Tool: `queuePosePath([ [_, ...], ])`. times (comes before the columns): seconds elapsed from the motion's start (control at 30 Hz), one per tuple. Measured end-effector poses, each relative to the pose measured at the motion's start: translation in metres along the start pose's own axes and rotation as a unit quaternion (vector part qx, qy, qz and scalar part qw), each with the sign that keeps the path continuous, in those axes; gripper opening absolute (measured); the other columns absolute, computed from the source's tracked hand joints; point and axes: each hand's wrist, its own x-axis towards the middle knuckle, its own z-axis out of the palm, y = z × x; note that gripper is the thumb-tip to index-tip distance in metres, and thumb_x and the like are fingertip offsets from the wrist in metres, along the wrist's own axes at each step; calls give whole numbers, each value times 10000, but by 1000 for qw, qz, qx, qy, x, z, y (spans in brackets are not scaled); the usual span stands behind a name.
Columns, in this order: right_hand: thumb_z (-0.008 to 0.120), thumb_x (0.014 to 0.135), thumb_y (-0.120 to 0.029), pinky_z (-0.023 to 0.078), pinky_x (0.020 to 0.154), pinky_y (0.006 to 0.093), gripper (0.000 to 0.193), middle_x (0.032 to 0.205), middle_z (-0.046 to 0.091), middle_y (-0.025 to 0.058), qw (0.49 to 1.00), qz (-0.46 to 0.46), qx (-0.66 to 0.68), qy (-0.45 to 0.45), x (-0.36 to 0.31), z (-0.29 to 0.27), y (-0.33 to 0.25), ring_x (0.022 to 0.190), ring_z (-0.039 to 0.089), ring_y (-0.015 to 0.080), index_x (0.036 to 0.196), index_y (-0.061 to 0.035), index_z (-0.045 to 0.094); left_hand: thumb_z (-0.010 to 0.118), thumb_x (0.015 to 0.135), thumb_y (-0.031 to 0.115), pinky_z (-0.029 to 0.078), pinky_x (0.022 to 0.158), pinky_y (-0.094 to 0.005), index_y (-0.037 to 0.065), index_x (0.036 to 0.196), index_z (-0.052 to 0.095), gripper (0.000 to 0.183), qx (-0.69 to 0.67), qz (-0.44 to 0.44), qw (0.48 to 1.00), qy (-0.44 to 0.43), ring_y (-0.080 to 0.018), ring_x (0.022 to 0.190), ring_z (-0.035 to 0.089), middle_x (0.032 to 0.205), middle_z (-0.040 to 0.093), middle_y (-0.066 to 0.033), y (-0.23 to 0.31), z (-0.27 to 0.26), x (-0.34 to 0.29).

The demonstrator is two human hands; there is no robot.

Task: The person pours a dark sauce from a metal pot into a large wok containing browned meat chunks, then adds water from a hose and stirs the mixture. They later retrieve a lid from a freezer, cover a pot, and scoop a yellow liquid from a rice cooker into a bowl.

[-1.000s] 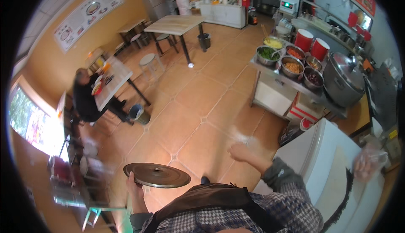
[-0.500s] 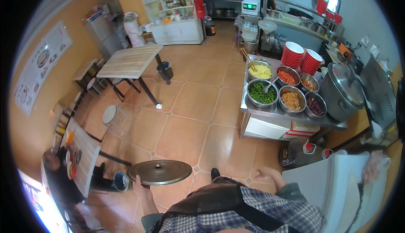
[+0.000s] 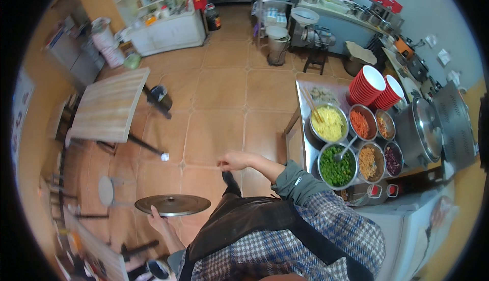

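Note:
My left hand grips the near edge of a round, dark metal pot lid. The lid is held out nearly level over the floor, a small knob at the middle of its upper side. In front of my body, my right hand hangs over the tiles, fingers curled in and nothing visible in them. Right of it stands a steel table with bowls of chopped greens, yellow shreds, orange shreds and a brown chopped food. A spoon rests in the greens and chopsticks in the yellow shreds.
Stacked red cups and a large lidded pot stand on the right. A wooden table, a stool and a bin are on the left. Farther off are a bucket and a black stool.
My view has turned and moved forward, nearer the bowls. My right hand has swung forward and left across my body. The lid stays in my left hand.

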Motion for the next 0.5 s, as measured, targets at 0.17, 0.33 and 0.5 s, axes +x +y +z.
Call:
queuePosePath([
  [0.17, 625, 871, -285, 519, 791, 402, 341, 978, 706, 152, 982, 164, -46, 85, 38, -98, 104, 891, 673, 318, 1122, -56, 650, 579, 986, 221, 536, 834, -349, 5, 1271, 526, 362, 87, -16, 993, -76, -226, 1018, 626, 1195, 614, -134, 10, 173, 144],
  [0.33, 594, 900, -278, 511, 663, 344, 250, 809, 680, 79, 926, 251, 193, 207, 18, -156, 190, 708, 636, 175, 1011, -69, 676, 581, 988, 246, 516, 797, -327, -6, 1191, 561, 324, 85, -18, 982, -166, -182, 950, 626, 1092, 641, -111, 7, 356, 264],
  [0.5, 545, 945, -130, 518, 634, 297, 164, 751, 656, 42, 840, 353, 303, 277, 43, -203, 281, 671, 622, 130, 911, -15, 656, 553, 1002, 220, 485, 827, -300, 4, 1123, 575, 249, 53, 12, 972, -229, -140, 937, 601, 1058, 644, -81, -31, 523, 376],
])
